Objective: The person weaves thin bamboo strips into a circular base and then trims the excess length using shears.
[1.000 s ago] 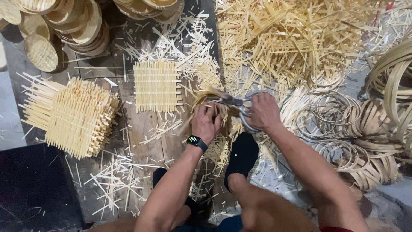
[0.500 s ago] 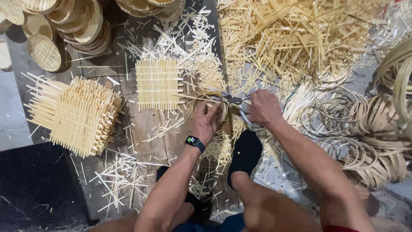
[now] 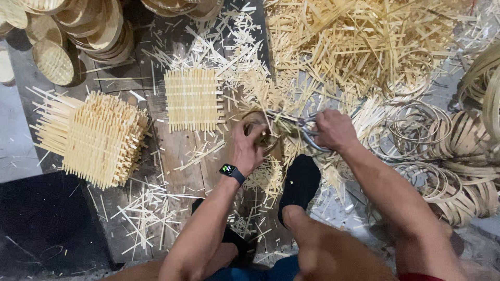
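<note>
My left hand (image 3: 246,147), with a black watch on the wrist, grips a small round woven bamboo basket (image 3: 263,129) on the wooden board. My right hand (image 3: 333,130) is closed around the handles of metal scissors (image 3: 291,121), whose blades reach the basket's rim. A flat square woven bamboo mat (image 3: 193,99) lies just left of the basket. My foot in a black sock (image 3: 299,184) rests below the hands.
A thick stack of woven square mats (image 3: 94,136) sits at the left. Finished round baskets (image 3: 78,31) are piled at the top left. Loose bamboo strips (image 3: 359,41) heap at the top right, bamboo hoops (image 3: 448,156) at the right. Cut slivers litter the board.
The view has shifted slightly; both hands stay at the basket, with the left hand turning it a little and the scissors held at its rim.
</note>
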Tool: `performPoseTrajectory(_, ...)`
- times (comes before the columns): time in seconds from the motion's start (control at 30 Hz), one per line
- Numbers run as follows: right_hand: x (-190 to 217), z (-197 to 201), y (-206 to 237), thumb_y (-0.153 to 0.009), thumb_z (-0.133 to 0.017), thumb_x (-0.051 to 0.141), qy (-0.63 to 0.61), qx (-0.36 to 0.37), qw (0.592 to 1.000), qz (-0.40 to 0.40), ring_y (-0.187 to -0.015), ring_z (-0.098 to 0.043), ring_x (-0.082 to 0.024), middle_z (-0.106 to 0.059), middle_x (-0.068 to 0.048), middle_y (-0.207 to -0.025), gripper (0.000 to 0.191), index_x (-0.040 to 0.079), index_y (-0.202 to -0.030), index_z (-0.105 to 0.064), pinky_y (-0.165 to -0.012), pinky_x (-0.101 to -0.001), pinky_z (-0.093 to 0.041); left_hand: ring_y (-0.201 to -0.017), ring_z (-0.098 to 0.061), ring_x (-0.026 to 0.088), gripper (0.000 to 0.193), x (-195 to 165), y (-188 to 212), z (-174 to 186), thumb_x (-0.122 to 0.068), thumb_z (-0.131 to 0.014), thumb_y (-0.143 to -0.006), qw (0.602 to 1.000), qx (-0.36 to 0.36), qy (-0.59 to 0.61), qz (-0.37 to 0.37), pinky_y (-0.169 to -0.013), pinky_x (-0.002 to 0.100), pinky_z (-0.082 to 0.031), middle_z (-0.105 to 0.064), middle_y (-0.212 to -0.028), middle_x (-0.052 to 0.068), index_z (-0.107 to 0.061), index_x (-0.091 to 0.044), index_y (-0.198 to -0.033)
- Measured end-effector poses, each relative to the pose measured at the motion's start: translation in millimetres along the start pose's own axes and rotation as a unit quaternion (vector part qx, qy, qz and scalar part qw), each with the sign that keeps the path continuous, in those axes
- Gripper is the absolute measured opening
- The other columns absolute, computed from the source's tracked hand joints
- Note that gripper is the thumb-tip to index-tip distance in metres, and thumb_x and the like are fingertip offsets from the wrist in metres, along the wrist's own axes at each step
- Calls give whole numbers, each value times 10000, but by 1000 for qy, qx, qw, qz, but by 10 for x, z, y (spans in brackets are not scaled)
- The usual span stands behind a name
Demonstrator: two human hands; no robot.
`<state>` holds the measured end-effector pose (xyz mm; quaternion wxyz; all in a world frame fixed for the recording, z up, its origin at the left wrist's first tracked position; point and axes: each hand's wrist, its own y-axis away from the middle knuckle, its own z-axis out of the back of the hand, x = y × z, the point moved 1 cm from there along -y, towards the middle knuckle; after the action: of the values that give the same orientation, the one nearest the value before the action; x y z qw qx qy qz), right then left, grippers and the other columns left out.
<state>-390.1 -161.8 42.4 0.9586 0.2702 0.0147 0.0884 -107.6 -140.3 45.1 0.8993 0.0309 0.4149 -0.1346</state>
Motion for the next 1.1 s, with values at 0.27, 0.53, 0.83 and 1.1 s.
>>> performPoseTrajectory(0.27, 48, -241, -155, -857, -582, 464, 59, -99, 992, 45, -842, -608, -283, -598, -160, -909, 514, -9, -1051, -639, -752, -427, -561, -1296, -553, 394, 457, 39, 17, -193, 5, -654, -867, 998, 31, -59, 9, -1055, 453, -515, -567, -1424, 219, -729, -245, -1242)
performPoseTrajectory(0.53, -94, -249, -64, -864, -614, 550, 19, -32, 999, 20, -848, -615, -269, -608, -150, -903, 572, 12, -1055, -637, -745, -408, -556, -1355, -505, 358, 542, 65, -50, 26, 118, -619, -768, 990, 127, -55, -27, -1159, 435, -447, -554, -1481, 122, -768, -216, -1168)
performPoseTrajectory(0.83, -43, -7, -9, -839, -619, 657, 10, -12, 1000, 25, -946, -597, -304, -602, -172, -988, 668, 50, -1118, -646, -798, -456, -553, -1366, -413, 396, 750, 161, 5, -142, -34, -801, -662, 999, -14, -35, 13, -1133, 536, -333, -514, -1457, 239, -581, -137, -1371)
performPoseTrajectory(1.1, 137, -112, -194, -896, -570, 470, 1, -27, 999, 30, -898, -638, -293, -635, -182, -991, 521, 16, -1142, -639, -805, -441, -578, -1387, -522, 353, 640, 260, 79, -303, 29, -736, -796, 998, -46, 29, 29, -1212, 494, -417, -602, -1397, 150, -532, -96, -1389)
